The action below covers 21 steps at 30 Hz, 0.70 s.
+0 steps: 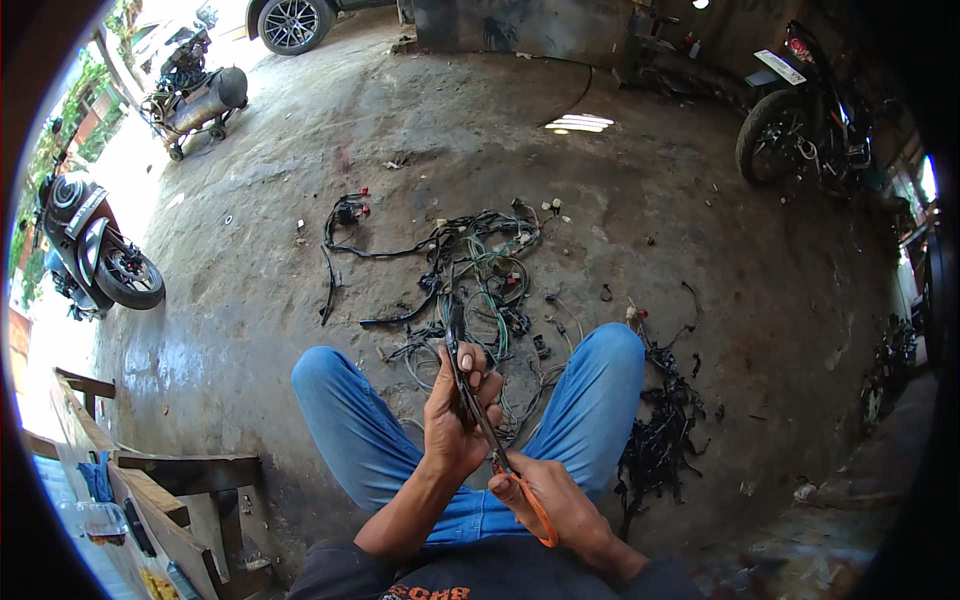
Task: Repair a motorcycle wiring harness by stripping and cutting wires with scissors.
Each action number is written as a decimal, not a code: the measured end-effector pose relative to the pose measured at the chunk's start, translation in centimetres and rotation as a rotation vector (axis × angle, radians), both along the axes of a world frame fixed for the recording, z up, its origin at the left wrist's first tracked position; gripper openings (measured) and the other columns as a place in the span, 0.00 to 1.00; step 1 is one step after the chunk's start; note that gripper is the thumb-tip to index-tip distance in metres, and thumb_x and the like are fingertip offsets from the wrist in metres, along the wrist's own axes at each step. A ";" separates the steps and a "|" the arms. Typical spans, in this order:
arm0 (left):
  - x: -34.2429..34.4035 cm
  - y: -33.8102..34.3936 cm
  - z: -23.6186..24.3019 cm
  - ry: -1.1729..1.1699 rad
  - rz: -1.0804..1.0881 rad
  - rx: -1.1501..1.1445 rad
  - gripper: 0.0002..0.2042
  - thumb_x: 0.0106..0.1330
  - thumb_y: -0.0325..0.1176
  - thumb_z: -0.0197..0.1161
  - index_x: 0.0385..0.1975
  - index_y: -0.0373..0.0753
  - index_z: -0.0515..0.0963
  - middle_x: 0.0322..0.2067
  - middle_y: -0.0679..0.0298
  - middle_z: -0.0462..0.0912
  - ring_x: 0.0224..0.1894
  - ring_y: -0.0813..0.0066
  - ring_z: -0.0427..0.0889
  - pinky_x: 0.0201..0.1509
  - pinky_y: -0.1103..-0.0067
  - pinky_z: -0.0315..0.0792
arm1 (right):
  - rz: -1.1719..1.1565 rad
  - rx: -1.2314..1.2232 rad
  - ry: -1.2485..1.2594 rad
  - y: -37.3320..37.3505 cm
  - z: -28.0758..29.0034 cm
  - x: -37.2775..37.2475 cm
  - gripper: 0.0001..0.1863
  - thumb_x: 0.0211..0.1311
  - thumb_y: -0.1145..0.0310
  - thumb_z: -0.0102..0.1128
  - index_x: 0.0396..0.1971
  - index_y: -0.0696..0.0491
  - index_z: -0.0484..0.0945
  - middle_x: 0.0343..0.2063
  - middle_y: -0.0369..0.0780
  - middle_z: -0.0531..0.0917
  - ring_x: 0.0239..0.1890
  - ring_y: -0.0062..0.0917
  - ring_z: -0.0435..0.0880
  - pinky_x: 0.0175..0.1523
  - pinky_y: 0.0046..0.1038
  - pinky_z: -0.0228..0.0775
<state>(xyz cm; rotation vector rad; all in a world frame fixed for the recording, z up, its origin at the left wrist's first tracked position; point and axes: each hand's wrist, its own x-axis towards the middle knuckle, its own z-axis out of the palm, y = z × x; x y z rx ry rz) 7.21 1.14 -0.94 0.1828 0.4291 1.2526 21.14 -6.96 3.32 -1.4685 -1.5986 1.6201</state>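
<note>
While the left hand [455,410] grips a wrapped wire bundle [456,335], the right hand [545,505] apparently squeezes orange-handled scissors [500,450].

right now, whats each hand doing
Left hand: closed around a black-sheathed wire bundle, held upright.
Right hand: closed on orange-handled scissors, blades at the bundle.

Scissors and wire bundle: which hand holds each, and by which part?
Right hand holds scissors by the orange handles; left hand grips the black-wrapped wire bundle.

Left hand [458,415] grips black cable [456,335]; right hand [545,500] works orange-handled scissors [505,460] along it.
</note>
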 end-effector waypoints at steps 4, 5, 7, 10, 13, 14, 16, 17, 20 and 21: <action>-0.1 0.0 0.1 -0.008 -0.008 -0.012 0.17 0.80 0.53 0.44 0.35 0.48 0.67 0.28 0.76 0.62 0.23 0.89 0.56 0.16 0.90 0.54 | 0.032 0.035 -0.050 0.2 -0.1 0.0 0.31 0.70 0.41 0.56 0.33 0.61 0.73 0.17 0.50 0.76 0.21 0.49 0.78 0.28 0.40 0.68; -0.2 -0.1 -0.1 -0.014 -0.015 -0.017 0.17 0.80 0.53 0.44 0.35 0.47 0.68 0.28 0.76 0.62 0.23 0.89 0.56 0.16 0.90 0.54 | 0.033 0.033 -0.049 0.3 0.0 0.0 0.31 0.70 0.41 0.56 0.33 0.61 0.73 0.17 0.50 0.76 0.21 0.49 0.78 0.28 0.40 0.68; -0.2 -0.1 -0.3 -0.021 -0.024 -0.022 0.17 0.80 0.53 0.44 0.35 0.47 0.68 0.28 0.76 0.62 0.22 0.89 0.56 0.16 0.90 0.53 | 0.047 -0.043 0.000 0.5 0.4 0.2 0.33 0.70 0.38 0.53 0.34 0.61 0.74 0.17 0.49 0.76 0.19 0.47 0.76 0.28 0.40 0.68; 0.0 -0.1 -0.3 -0.041 -0.055 0.020 0.18 0.79 0.54 0.44 0.35 0.47 0.68 0.27 0.76 0.62 0.22 0.89 0.56 0.16 0.90 0.53 | 0.012 -0.044 0.088 0.2 -0.5 0.4 0.35 0.70 0.36 0.50 0.34 0.60 0.74 0.16 0.45 0.74 0.17 0.37 0.73 0.27 0.37 0.66; 0.7 0.1 0.0 -0.029 -0.053 0.039 0.19 0.80 0.54 0.44 0.35 0.46 0.69 0.28 0.75 0.61 0.22 0.88 0.55 0.16 0.90 0.52 | -0.084 -0.020 0.191 -0.3 -1.9 0.0 0.37 0.69 0.33 0.49 0.32 0.60 0.73 0.15 0.40 0.71 0.18 0.24 0.68 0.25 0.32 0.64; 1.0 0.2 -0.2 0.026 -0.029 0.032 0.19 0.79 0.54 0.44 0.35 0.46 0.69 0.27 0.75 0.61 0.22 0.88 0.55 0.16 0.90 0.51 | -0.085 -0.017 0.191 -0.3 -2.1 -0.1 0.37 0.69 0.33 0.49 0.32 0.60 0.73 0.15 0.40 0.71 0.18 0.24 0.68 0.25 0.32 0.64; 1.2 0.3 -0.7 0.083 -0.004 0.028 0.19 0.79 0.54 0.44 0.35 0.45 0.70 0.27 0.75 0.60 0.21 0.88 0.54 0.16 0.90 0.51 | -0.136 -0.052 0.230 -0.3 -2.4 -0.3 0.38 0.68 0.32 0.49 0.29 0.60 0.72 0.15 0.36 0.69 0.20 0.18 0.66 0.24 0.29 0.62; 1.1 0.3 -1.1 0.106 0.000 0.052 0.19 0.79 0.54 0.45 0.35 0.45 0.70 0.26 0.75 0.60 0.20 0.88 0.54 0.15 0.90 0.50 | -0.135 -0.049 0.232 -0.3 -2.5 -0.4 0.38 0.68 0.32 0.49 0.29 0.60 0.72 0.15 0.36 0.69 0.20 0.18 0.66 0.24 0.29 0.62; 1.3 0.0 -1.5 0.142 0.021 0.055 0.19 0.79 0.54 0.46 0.35 0.45 0.70 0.24 0.74 0.60 0.18 0.87 0.54 0.14 0.89 0.50 | -0.155 -0.045 0.260 -0.3 -2.8 -0.3 0.38 0.68 0.31 0.49 0.25 0.59 0.72 0.15 0.34 0.68 0.19 0.17 0.66 0.24 0.26 0.60; 1.4 -0.1 -1.6 0.160 0.044 0.049 0.19 0.79 0.54 0.46 0.35 0.45 0.70 0.23 0.74 0.61 0.18 0.87 0.56 0.14 0.88 0.51 | -0.152 -0.062 0.287 -0.3 -2.9 -0.2 0.38 0.68 0.31 0.48 0.24 0.58 0.71 0.14 0.33 0.68 0.19 0.16 0.67 0.23 0.25 0.60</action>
